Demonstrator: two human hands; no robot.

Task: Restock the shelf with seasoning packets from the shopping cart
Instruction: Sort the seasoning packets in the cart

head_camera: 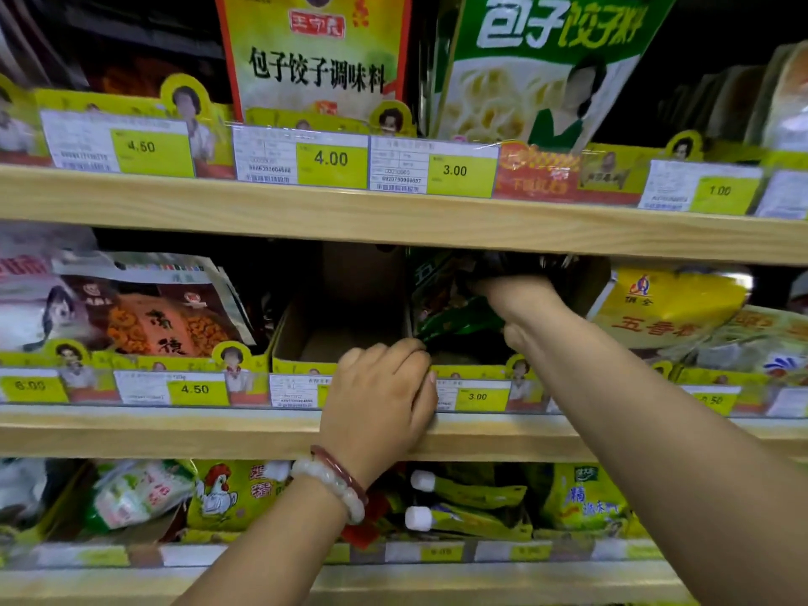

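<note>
1. The wooden shelf unit point(393, 220) filled the view, with three tiers of seasoning goods behind yellow price tags.
2. The right arm reached up and across from the lower right, forearm slanting to the middle tier, wrist bent inward.
3. The left arm rose from the bottom centre, its wrist wearing a pale bead bracelet point(332, 485) and a red bangle.
4. The cardboard display box point(297, 338) beside the hands stood largely hollow.
5. The green seasoning packets point(459, 321) sat in the next compartment of the middle tier, tilted under the shelf above.
6. The right hand point(520, 299) gripped the top of those packets, fingers curled over them.
7. The left hand point(384, 387) rested knuckles-up on the box front, fingertips curled at the packets' lower corner; whether it pinched them was probably unclear in the shadow.
</note>
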